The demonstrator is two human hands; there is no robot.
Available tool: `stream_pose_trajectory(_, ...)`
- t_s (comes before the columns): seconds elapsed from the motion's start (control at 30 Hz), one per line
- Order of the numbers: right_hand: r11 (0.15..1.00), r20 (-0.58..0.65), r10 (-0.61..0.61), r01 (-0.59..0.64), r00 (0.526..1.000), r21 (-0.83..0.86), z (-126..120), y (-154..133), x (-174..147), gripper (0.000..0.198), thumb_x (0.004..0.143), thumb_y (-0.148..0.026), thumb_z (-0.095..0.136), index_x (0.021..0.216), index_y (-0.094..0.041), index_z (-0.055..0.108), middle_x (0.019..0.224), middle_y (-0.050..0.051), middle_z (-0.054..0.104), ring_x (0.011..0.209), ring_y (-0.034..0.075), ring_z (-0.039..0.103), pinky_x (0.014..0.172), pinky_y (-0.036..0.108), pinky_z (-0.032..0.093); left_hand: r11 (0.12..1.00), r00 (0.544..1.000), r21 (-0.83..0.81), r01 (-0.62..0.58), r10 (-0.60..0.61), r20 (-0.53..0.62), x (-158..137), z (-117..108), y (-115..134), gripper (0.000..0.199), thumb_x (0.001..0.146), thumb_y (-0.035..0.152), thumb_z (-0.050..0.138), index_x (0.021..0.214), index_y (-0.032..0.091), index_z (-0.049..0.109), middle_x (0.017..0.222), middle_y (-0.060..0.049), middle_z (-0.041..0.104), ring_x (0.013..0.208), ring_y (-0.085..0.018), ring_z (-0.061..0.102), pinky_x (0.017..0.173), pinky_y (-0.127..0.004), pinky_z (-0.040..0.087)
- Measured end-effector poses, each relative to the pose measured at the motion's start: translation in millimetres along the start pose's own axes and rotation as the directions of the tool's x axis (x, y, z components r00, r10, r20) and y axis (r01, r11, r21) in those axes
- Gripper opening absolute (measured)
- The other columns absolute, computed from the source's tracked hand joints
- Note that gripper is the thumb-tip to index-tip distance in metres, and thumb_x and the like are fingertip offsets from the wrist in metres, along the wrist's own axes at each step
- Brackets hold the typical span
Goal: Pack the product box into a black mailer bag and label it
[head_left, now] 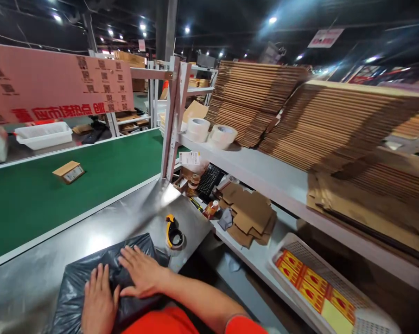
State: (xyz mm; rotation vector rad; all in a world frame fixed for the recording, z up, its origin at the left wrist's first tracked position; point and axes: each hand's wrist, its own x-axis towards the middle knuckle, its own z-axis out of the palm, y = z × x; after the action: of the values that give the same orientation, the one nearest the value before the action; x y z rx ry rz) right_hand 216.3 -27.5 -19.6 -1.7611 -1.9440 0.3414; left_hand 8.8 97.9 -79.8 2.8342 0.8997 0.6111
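A parcel in black plastic wrap (73,278) lies on the metal table (126,218), close to my body. My left hand (100,299) rests flat on its top, fingers stretched out together and thumb apart. Beside it, my right hand (142,273) also lies palm down on the plastic, fingers spread. The two hands nearly meet at the left thumb. Just beyond the parcel's right corner stands a yellow and black tape dispenser (174,232).
Behind the table runs a green conveyor belt (126,157) carrying a small cardboard box (69,172). At right, a shelf (265,162) bears stacked flattened cartons (327,120) and tape rolls (197,129). Below are a keyboard (211,181) and a white basket (289,243) with red-yellow packets.
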Motion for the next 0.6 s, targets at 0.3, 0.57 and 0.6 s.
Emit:
stream_pose_trajectory(0.3,0.996,-0.034,-0.042,0.045,0.999,0.076,8,5,9,0.081,0.109,-0.06,0.058,0.166,-0.004,0.044,0.181,0.027,0.037,0.174,0.038,0.025,0.143,0.058,0.026,0.996,0.997,0.062,-0.069,0.071,-0.024,3,3,-2,0.089,0.112,0.039,0.037,0.18,0.011,-0.013,0.163,-0.035,0.057,0.153,-0.054,0.056,0.115,-0.077,0.054)
stream_pose_trajectory(0.57,0.744,-0.525,0.663,-0.549,0.533,0.382,3,104,-59,0.058,0.107,-0.05,0.046,0.155,-0.017,0.05,0.15,0.025,0.065,0.142,0.036,0.064,0.123,0.059,0.051,0.936,0.971,-0.261,0.236,-0.219,0.093,-1,-50,6,0.088,0.112,0.046,0.051,0.183,0.023,0.003,0.185,-0.019,0.033,0.166,-0.037,0.044,0.134,-0.061,0.045)
stream_pose_trajectory(0.6,0.707,-0.501,0.701,-0.587,0.508,0.393,6,118,-66,0.063,0.105,-0.051,0.049,0.155,-0.014,0.049,0.145,0.027,0.067,0.136,0.039,0.066,0.12,0.06,0.052,0.912,0.957,-0.29,0.289,-0.276,0.086,-3,-63,2,0.085,0.112,0.045,0.049,0.183,0.025,0.005,0.187,-0.017,0.031,0.168,-0.035,0.041,0.136,-0.06,0.043)
